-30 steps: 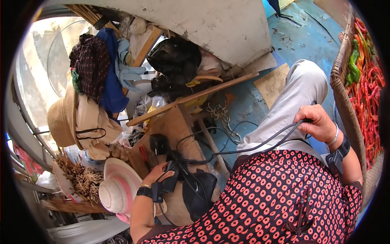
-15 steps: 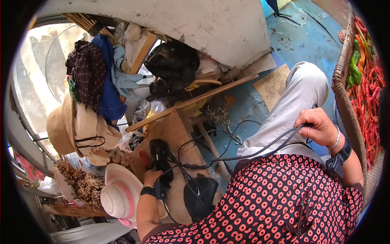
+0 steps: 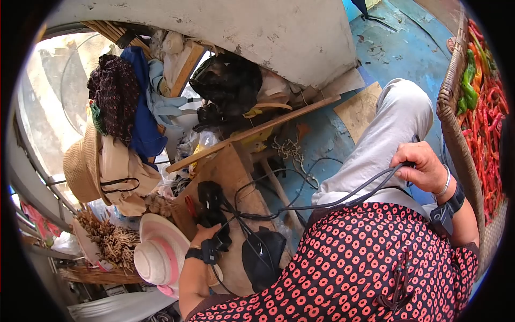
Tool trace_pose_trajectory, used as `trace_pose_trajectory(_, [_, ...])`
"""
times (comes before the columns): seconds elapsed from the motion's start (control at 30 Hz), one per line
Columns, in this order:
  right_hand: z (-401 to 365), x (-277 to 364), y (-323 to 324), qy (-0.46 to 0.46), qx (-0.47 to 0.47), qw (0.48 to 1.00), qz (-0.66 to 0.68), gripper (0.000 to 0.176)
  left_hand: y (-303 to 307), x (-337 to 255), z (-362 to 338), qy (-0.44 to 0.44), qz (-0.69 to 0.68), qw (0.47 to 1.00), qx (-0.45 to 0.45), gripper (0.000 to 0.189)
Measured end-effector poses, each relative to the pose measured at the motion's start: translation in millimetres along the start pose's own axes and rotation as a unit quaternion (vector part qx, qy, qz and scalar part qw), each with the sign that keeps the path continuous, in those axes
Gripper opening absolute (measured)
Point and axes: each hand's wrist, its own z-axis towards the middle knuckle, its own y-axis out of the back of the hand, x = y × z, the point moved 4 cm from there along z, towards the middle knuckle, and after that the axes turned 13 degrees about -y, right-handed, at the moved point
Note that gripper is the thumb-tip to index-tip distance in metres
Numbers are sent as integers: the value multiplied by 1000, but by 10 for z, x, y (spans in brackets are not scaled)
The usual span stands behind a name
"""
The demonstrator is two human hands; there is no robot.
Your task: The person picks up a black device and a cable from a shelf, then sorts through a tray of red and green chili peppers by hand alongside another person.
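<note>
My right hand (image 3: 419, 166) is closed around a bundle of black cables (image 3: 343, 205) above my light trouser leg. The cables run left across my lap to a dark device (image 3: 210, 196) on the brown board (image 3: 236, 172). Beside that device is my left hand (image 3: 205, 234), its fingers at the lower end of the dark object; its grip is partly hidden. A black pouch (image 3: 263, 257) lies right of my left hand, with cables across it. Both wrists carry black strapped devices.
A wicker basket (image 3: 460, 123) of red and green peppers stands at the right. Hats, including a white one with a pink band (image 3: 155, 260), dried roots (image 3: 110, 236) and clothes are at the left. A wooden strip (image 3: 257, 129) crosses the middle, near black bags (image 3: 228, 80).
My left hand has shifted slightly right and up against the dark object. My right hand keeps its hold on the cables, nearly in the same place.
</note>
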Motion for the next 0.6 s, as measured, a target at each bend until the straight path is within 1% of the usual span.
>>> trace_pose_trajectory(0.03, [-12, -11, -6, 2, -1, 1000, 0, 11, -43, 78, 56, -10, -23, 1000, -3, 99])
trace_pose_trajectory(0.07, [-22, -3, 4, 3, -2, 1000, -2, 12, -67, 138, 110, -13, -24, 1000, -3, 99])
trace_pose_trajectory(0.17, [-22, -2, -15, 4, -1, 1000, -8, 12, 4, -119, -151, 10, -47, 999, -8, 99])
trace_pose_trajectory(0.23, [-26, -2, -16, 13, -6, 1000, -11, 12, 87, -342, -265, -35, 37, 998, 37, 97])
trace_pose_trajectory(0.27, [-26, 5, -15, 22, -9, 1000, -14, 12, 133, -347, -190, -35, 35, 998, 36, 97])
trace_pose_trajectory(0.3, [-25, 29, -3, 22, -6, 1000, -15, 12, 184, -326, -73, -95, 179, 974, 105, 90])
trace_pose_trajectory(0.33, [-30, 28, 3, 0, -7, 1000, -8, 12, 208, -275, 12, -149, 319, 920, 173, 84])
trace_pose_trajectory(0.37, [-44, 14, -13, -24, -6, 1000, -1, 12, 214, -231, 96, -167, 312, 913, 202, 73])
trace_pose_trajectory(0.4, [-47, -7, -46, -27, -2, 1000, 1, 12, 213, -203, 186, -188, 304, 906, 228, 64])
trace_pose_trajectory(0.43, [-39, -19, -51, -4, -19, 1000, 3, 11, 227, -136, 259, -208, 268, 915, 216, 47])
trace_pose_trajectory(0.47, [-46, -22, -56, 16, -34, 999, 6, 11, 261, -173, 225, -214, 248, 920, 216, 47])
trace_pose_trajectory(0.5, [-53, -33, -59, -14, -22, 1000, 16, 11, 294, -220, 213, -213, 232, 923, 219, 47])
trace_pose_trajectory(0.6, [-48, -57, -72, -31, -12, 999, 30, 10, 469, -515, 100, -214, 197, 930, 224, 47])
